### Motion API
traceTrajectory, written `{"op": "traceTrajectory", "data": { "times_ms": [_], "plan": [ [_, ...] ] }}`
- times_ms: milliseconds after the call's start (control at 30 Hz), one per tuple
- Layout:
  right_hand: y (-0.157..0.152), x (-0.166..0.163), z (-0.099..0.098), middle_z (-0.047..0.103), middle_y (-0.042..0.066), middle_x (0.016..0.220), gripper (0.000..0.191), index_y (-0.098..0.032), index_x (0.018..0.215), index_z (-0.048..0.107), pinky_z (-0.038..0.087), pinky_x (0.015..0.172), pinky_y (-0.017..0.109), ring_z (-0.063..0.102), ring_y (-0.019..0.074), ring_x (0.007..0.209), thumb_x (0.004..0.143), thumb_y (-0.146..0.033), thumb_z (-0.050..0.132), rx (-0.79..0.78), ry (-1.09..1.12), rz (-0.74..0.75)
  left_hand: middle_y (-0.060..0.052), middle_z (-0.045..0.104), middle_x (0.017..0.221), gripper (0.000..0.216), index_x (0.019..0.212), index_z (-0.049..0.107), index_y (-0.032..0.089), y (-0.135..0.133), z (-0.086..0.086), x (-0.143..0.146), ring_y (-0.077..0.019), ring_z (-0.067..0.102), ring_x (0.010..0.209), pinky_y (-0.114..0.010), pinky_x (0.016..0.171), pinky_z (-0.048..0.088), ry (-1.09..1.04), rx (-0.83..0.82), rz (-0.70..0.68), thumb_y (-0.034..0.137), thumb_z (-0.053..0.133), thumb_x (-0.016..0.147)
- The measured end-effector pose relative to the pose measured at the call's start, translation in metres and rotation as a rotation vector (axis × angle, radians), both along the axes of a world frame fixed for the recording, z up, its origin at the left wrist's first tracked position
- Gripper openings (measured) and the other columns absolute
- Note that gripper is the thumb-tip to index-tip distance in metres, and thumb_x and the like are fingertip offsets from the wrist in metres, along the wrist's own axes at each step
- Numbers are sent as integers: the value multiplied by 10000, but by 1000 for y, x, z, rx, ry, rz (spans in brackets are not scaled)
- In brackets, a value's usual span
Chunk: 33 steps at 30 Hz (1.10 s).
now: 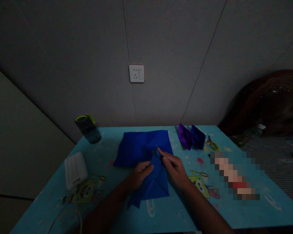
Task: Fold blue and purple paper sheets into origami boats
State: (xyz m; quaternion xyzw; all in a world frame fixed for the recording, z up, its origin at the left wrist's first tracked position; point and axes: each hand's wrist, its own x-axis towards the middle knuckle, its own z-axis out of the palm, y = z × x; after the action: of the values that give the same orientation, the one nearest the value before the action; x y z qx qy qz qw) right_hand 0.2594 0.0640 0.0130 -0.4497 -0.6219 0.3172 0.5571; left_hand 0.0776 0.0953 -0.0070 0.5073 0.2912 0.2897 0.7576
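Observation:
A partly folded sheet of blue paper [158, 178] is between my two hands above the table, its lower part showing creased flaps. My left hand [143, 172] grips its left edge, thumb on top. At its narrow upper tip, my right hand [173, 165] pinches the paper between thumb and fingers. Behind the folded piece lies a larger, flat sheet of blue paper [136, 146], partly covered by my hands.
On the patterned blue table [107, 214] stand a dark bottle [88, 129] and a white power bank [75, 170] with a cable at left. Folded purple paper [185, 136] and folded dark blue paper [197, 137] stand back right. A pixelated patch [234, 175] hides something at right.

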Motion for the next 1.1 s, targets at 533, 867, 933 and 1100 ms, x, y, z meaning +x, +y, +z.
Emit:
{"op": "traceTrajectory", "data": {
  "times_ms": [533,867,933,1100],
  "plan": [
    [6,1,17,668,-23,708,530,-279,1274,590,485,604,258,601,146,624,810,-509,701,-442,385,144,-25,634,727,461,913,689,131,-1,4,-2,-146,551,652,-277,658,412,47,40,-26,579,632,820],
    [5,3,14,734,30,938,394,-267,1150,559,515,719,309,689,181,772,836,-476,675,-498,469,258,-36,636,743,580,853,709,130,2,-2,-9,-172,552,712,-281,664,398,188,71,64,695,623,752],
    [5,3,14,736,11,899,336,-263,1073,552,510,689,290,687,170,731,830,-454,683,-494,495,252,-56,667,841,595,883,717,144,2,-6,-10,-212,579,827,-303,733,416,252,20,181,711,644,718],
    [7,2,13,746,21,861,313,-238,1000,556,504,646,278,693,175,697,798,-431,698,-532,493,217,-57,663,852,590,861,707,154,3,-5,-8,-210,569,818,-311,733,418,270,-19,203,721,634,717]
  ]
}}
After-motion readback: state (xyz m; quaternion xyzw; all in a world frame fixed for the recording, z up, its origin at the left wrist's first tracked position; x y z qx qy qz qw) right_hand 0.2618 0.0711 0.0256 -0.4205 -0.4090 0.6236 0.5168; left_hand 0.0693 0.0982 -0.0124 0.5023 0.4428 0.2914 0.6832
